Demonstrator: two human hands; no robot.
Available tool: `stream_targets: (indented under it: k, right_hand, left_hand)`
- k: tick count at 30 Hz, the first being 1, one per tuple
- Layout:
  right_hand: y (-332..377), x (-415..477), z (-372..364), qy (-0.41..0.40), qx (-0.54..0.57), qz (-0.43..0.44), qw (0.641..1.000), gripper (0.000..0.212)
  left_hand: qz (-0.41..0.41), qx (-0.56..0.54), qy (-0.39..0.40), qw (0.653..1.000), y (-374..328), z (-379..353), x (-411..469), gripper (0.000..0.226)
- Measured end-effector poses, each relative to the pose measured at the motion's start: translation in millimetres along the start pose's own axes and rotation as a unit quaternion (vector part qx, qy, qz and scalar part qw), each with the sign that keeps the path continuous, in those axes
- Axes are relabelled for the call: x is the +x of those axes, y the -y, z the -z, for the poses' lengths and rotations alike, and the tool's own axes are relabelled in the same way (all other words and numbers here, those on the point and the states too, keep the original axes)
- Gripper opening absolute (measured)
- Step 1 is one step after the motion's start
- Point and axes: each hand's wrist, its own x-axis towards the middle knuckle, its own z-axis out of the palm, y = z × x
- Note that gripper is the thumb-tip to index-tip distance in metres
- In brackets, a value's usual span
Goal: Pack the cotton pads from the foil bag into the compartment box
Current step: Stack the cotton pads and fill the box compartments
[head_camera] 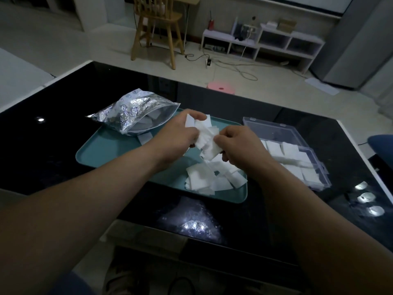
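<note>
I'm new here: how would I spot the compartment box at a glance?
Find the glossy black table and the teal tray at its middle. Just right of the tray sits the compartment box, its lid tipped open at the back and white cotton pads lying in its sections. It is the only see-through container; the foil bag is silvery and crinkled.

Dim room — pale floor, wooden chair, low white shelf, pink stool.
</note>
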Motion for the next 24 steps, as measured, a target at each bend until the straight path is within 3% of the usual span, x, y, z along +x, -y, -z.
stream_targets:
  k: [3,7,10,12,16,19,22,24]
  right_hand:
    - [-1,-1,4,0.072,0.071,-0.002,0.995,0.02]
    - [-1,-2,-3,0.1,0.17,-0.003,0.98,0.027]
    - [-1,-4,-8,0.109,0.164,-0.01,0.98,0.039]
    - [0,-6,-10,0.091,0.123,-0.005,0.988,0.027]
    - [0,-2,-13,-0.022,0.015,0.017,0.999,0.017]
    - [0,-4,-20,-0.09,-0.092,0.07,0.989,0.018]
    - [1,-8,-32,-0.091,-0.124,0.126,0.98,0.019]
    - [2,-8,-37,-0.064,-0.101,0.151,0.981,0.019]
  left_hand:
    - [-0.033,0.073,0.052,0.995,-3,1,-4,0.04]
    - [-0.058,0.122,0.044,0.99,-2,-1,-5,0.035]
    - [-0.07,0.146,0.038,0.986,-2,-1,-6,0.029]
    - [-0.064,0.147,0.029,0.987,-1,-2,-6,0.028]
    - [0.044,-0.028,-0.047,0.998,0,-9,-3,0.035]
    - [0.109,-0.137,-0.034,0.984,0,-18,-5,0.038]
    - [0.119,-0.17,0.008,0.978,0,-25,-11,0.018]
    - [0.107,-0.178,0.024,0.978,1,-27,-12,0.018]
